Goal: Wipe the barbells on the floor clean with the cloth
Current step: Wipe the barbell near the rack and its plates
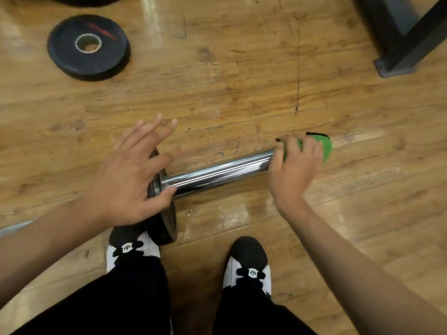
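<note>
**Position.** The polished chrome steel barbell sleeve [217, 174] lies on the scuffed wooden floor [242, 93], just ahead of the person's feet, running from lower left to upper right. A round black weight plate [164, 226] is mounted at the sleeve's inner collar and stands on edge on the floor.

**Hands.** The left hand [130, 180] is spread, with its fingers straight and splayed, and is laid over the top of the plate and collar. Its thumb touches the sleeve beside the collar, and it grasps nothing. The right hand [294, 165] is curled over the outer end of the sleeve, with the soft green cloth [326, 148] bunched under the fingers. Some cloth shows past the fingers on the far side. Whether the cloth goes fully round the sleeve cannot be told.

**Handling.** The bar is judged heavy and rigid. The smooth round sleeve is probably slippery and may roll on the floor, so steady it at the plate or collar, not on bare chrome. The cloth is light and limp and will slide off the end unless curled fingers press it to the metal. Wrap it round the sleeve and draw it along the length.

**Surroundings.** A loose black rubber disc [88, 48] lies flat, well apart, at upper left. A dark metal frame foot [406, 44] stands at upper right.
</note>
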Demonstrator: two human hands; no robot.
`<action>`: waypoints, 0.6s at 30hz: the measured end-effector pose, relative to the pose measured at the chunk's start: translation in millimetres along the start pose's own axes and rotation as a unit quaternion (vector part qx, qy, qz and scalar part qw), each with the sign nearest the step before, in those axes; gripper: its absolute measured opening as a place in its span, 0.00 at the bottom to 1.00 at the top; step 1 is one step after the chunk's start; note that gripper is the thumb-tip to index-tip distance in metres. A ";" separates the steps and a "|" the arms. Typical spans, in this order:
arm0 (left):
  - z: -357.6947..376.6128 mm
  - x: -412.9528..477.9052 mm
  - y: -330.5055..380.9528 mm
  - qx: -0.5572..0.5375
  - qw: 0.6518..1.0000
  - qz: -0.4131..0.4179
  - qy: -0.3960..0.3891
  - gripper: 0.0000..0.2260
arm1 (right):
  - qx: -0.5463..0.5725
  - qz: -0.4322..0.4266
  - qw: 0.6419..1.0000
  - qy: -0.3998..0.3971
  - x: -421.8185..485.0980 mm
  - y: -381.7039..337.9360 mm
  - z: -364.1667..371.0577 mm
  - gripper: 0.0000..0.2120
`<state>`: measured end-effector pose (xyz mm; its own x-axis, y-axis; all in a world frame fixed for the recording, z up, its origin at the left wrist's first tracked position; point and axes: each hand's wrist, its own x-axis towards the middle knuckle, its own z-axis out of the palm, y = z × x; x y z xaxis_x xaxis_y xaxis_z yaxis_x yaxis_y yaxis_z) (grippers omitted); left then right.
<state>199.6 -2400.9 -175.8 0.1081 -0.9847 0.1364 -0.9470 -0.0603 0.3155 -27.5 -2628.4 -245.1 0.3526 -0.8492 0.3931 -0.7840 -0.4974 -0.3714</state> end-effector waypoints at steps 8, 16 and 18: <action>-14.4 17.3 -15.7 0.059 0.996 -0.039 0.049 0.24 | 0.108 -0.387 0.911 -0.093 -41.3 -110.6 43.3 0.18; -18.9 28.7 -46.1 0.076 0.988 -0.118 0.061 0.25 | 0.082 -0.335 0.939 -0.014 64.6 -33.2 80.2 0.17; -17.0 38.8 -50.2 0.081 0.986 -0.127 0.067 0.25 | 0.096 -0.242 0.966 0.005 71.8 -55.0 91.3 0.16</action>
<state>256.5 -2433.3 -170.4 0.3766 -0.9047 0.1994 -0.9192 -0.3380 0.2022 87.6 -2678.1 -273.3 0.6478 -0.5082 0.5675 -0.4195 -0.8598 -0.2911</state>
